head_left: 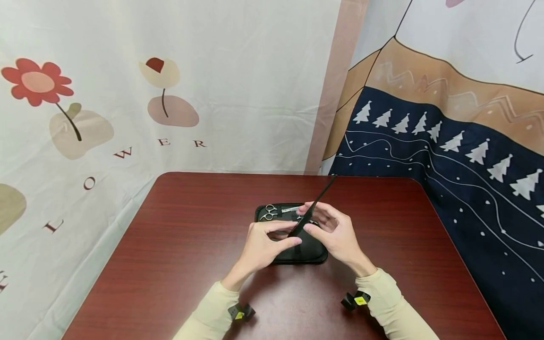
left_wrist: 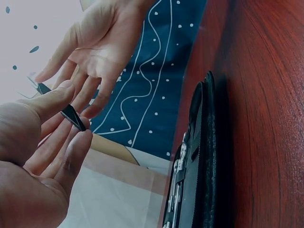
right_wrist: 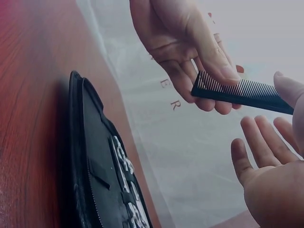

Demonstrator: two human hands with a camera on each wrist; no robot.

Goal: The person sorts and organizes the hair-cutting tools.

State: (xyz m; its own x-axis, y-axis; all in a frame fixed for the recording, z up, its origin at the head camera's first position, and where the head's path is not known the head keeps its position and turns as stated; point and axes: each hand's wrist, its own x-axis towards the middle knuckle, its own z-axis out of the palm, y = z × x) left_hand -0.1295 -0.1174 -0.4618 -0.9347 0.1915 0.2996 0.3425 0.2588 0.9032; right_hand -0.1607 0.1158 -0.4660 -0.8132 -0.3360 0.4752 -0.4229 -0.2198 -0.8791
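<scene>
Black, straight, fine-toothed comb [head_left: 315, 204] tilts above the black zippered case [head_left: 299, 255] on the glossy red-brown bench [head_left: 170, 264], left hand [head_left: 263, 243] pinching its lower end, right hand [head_left: 337, 231] spread loosely around it, presumably steadying.

Case [head_left: 299, 254] on table [head_left: 170, 259], cloth backdrop [head_left: 255, 94] behind; scissors [head_left: 273, 214], AFAICT, in case's far half; comb [head_left: 313, 206] above case, b/w L hand [head_left: 265, 243] & R hand [head_left: 337, 233].
</scene>
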